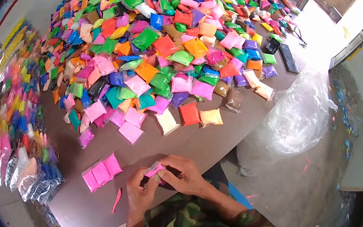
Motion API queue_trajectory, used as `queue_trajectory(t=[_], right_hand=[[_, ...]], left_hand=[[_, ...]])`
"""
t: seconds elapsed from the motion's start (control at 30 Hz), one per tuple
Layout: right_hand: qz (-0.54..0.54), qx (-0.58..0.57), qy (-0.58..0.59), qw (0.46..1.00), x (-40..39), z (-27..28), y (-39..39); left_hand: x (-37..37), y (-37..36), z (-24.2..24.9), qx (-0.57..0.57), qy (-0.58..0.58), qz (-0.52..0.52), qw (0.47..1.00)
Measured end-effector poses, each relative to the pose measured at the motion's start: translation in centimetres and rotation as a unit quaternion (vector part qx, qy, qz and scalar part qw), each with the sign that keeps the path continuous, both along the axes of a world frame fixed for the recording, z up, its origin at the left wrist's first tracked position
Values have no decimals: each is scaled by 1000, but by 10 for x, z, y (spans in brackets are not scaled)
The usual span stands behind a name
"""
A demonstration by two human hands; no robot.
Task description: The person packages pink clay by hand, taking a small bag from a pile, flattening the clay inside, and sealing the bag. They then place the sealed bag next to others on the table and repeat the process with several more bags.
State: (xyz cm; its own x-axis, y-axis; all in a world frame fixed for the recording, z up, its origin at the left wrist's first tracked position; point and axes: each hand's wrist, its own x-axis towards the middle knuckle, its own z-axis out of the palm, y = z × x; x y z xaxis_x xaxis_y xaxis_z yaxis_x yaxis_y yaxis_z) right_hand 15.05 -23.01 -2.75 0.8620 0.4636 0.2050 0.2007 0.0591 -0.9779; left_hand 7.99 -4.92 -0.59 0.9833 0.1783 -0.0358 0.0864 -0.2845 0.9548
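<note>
Near the table's front edge, both my hands grip a small pink packet (154, 170) with a clear wrapper edge. My left hand (139, 192) pinches its left side, thumb on top. My right hand (183, 177) closes on it from the right, its curled fingers hiding part of the packet. To the left lies a joined strip of pink packets (102, 173), flat on the table. A thin pink sliver (117, 200) rests between that strip and my left wrist.
A large pile of coloured packets (145, 39) covers the table's far side. Bundled bags (25, 138) stand along the left. Clear plastic sheeting (299, 118) hangs at the right edge, near a dark flat bar (288, 58). Scraps lie on the floor (291, 189).
</note>
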Motion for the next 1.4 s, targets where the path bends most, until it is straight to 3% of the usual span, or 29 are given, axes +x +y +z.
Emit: queue_trajectory(t=[0.1,0.2,0.3,0.7,0.9,1.1,1.17,1.23,1.4], right_hand=[[-46,64,36,996,-1,-10,2],[-57,51,-40,996,3,-12,3],[-56,23,-7,998,0,-9,2],[2,-11,13,1000,5,-7,-2],[-15,57,131,990,-1,-15,-1],[-40,39,63,996,1,-14,3],[-19,44,116,992,0,-13,6],[5,41,191,981,1,-1,3],[5,97,189,977,2,-5,1]], left_hand=[[2,-17,8,-106,13,17,994],[1,-18,3,-45,49,15,998],[0,-14,-11,-22,21,2,1000],[-4,-7,-2,-74,52,-6,996],[-5,-7,-3,-89,98,9,991],[-6,-8,-12,-91,101,34,990],[-5,-9,-13,-133,99,41,985],[-5,-12,-13,-105,93,43,989],[-3,-7,-9,-112,69,18,991]])
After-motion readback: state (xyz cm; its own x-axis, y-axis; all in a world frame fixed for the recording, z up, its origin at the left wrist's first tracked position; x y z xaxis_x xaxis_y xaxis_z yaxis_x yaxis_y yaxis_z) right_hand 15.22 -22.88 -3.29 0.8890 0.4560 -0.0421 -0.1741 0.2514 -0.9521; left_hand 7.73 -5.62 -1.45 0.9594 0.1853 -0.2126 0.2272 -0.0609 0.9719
